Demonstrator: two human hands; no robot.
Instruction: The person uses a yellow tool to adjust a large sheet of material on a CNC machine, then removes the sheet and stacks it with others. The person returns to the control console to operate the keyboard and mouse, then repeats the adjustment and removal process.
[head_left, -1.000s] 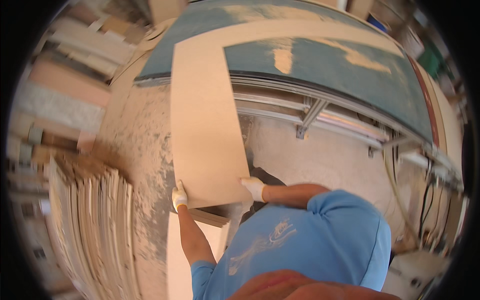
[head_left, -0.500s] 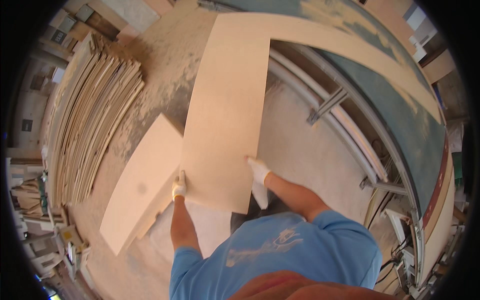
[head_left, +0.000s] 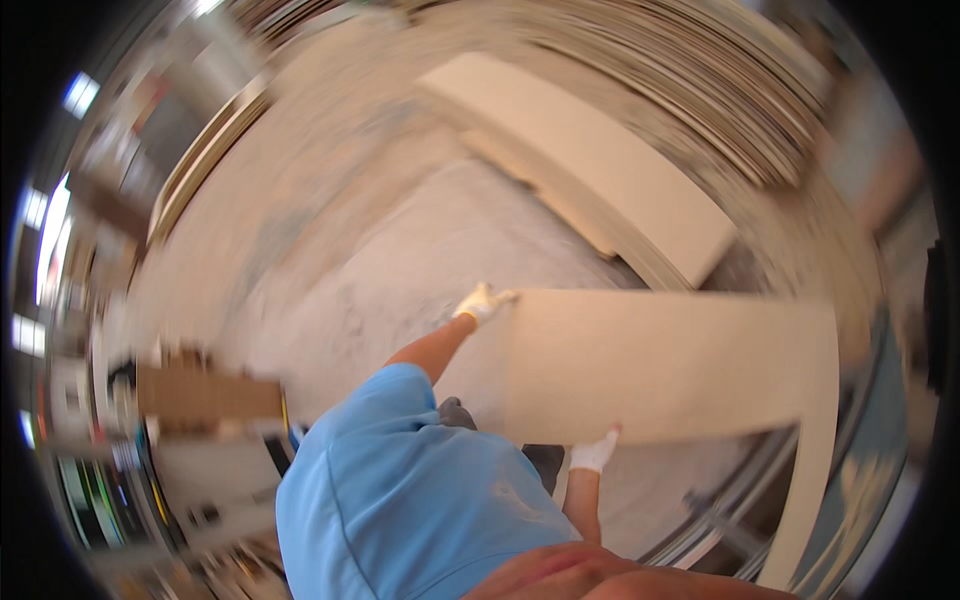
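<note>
A large pale L-shaped board (head_left: 660,365) stretches out to my right, with a narrow strip (head_left: 815,490) running down from its far end beside a machine. My left hand (head_left: 483,302), in a white work glove, is closed on the board's upper near corner. Gripping the lower long edge is my right hand (head_left: 597,450), gloved as well, its thumb on top of the panel. The undersides of both grips are hidden by the board. The board's outline is smeared by motion.
Beyond the board, a short stack of pale panels (head_left: 590,160) lies on the dusty floor (head_left: 400,240). A big stack of thin sheets (head_left: 690,80) stands at the upper right. Metal rails (head_left: 720,530) and a green machine top (head_left: 860,500) lie lower right; a brown panel (head_left: 208,392) is at left.
My view and body have turned left, so the board now points right instead of away. Both hands keep hold of it, and its near end has moved off from the panel stack.
</note>
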